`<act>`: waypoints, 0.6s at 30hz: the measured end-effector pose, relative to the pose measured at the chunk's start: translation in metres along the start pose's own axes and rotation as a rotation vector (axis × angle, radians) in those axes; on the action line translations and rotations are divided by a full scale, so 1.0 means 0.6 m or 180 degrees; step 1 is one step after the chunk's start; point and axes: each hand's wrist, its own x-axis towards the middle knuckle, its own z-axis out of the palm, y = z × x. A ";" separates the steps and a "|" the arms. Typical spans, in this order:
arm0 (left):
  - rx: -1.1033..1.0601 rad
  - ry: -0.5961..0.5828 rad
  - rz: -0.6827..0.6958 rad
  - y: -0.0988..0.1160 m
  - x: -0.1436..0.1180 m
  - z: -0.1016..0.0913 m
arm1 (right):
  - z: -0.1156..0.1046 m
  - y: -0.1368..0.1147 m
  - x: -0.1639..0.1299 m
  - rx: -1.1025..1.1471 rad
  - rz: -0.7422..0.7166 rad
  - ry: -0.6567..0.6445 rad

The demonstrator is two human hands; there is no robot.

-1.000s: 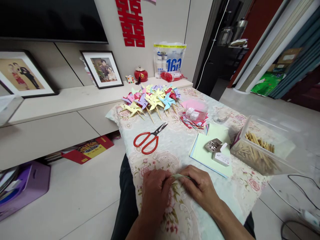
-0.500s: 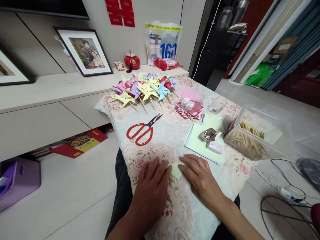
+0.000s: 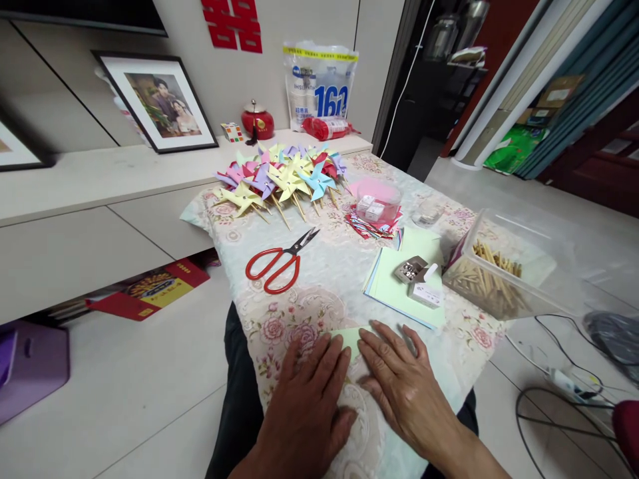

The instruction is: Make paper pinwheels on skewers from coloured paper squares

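A small pale green sheet of paper (image 3: 349, 338) lies on the floral tablecloth (image 3: 319, 293) near the front edge. My left hand (image 3: 309, 399) and my right hand (image 3: 399, 382) lie flat on it with fingers spread, pressing it down; most of the sheet is hidden under them. Red-handled scissors (image 3: 277, 263) lie beyond the hands. A stack of green paper (image 3: 394, 293) with a small box of pins (image 3: 410, 269) and a white box (image 3: 426, 293) sits to the right.
A heap of paper pinwheels on sticks (image 3: 282, 178) lies at the far end. A clear tub of wooden sticks (image 3: 492, 279) stands at the right edge, a clear round container (image 3: 378, 203) on coloured paper behind. Cables (image 3: 559, 392) trail on the floor at right.
My hands went from pinching the folded paper to lying flat on it with fingers spread. The view has tilted down and shifted slightly.
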 end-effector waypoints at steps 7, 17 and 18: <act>0.0140 0.0092 -0.0319 0.005 -0.003 0.001 | 0.000 0.007 0.001 -0.0078 0.0157 0.0069; -0.0226 0.0153 -0.0192 0.009 -0.009 0.003 | -0.014 -0.001 -0.012 -0.0099 -0.0354 -0.0348; -0.0251 0.0129 -0.0201 0.008 -0.010 0.004 | -0.012 0.000 -0.013 -0.0053 -0.0359 -0.0342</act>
